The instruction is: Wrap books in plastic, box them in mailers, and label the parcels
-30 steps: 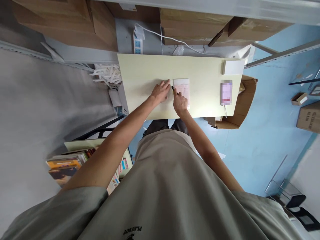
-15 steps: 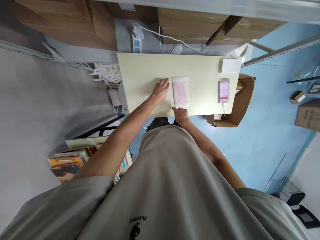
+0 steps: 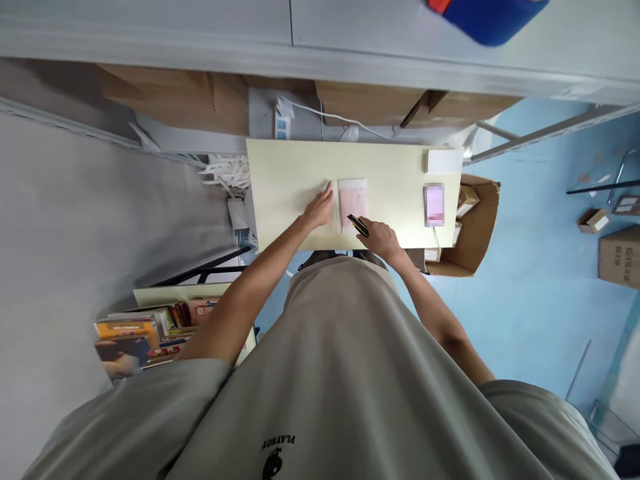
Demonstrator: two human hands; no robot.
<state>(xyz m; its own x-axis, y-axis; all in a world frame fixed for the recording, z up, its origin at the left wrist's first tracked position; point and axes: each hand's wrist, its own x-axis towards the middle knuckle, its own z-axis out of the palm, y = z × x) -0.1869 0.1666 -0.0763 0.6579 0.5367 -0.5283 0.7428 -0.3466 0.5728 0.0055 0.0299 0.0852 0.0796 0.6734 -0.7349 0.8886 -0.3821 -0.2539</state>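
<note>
My right hand [image 3: 381, 239] is grasping the cutter [image 3: 359, 225] over the pink-and-white packet [image 3: 353, 200]; my empty left hand [image 3: 318, 208] is resting beside the packet (wisely apart from the cutter).

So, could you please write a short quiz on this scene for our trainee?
1. True or false: the left hand is to the left of the pink-printed paper.
2. Fill in, from the person's side: the white box sits near the ____ end of the table.
3. What does the right hand hold? a) the white box; b) the pink-printed paper; c) a black-and-yellow tool.

Key: 1. true; 2. right; 3. c
</note>
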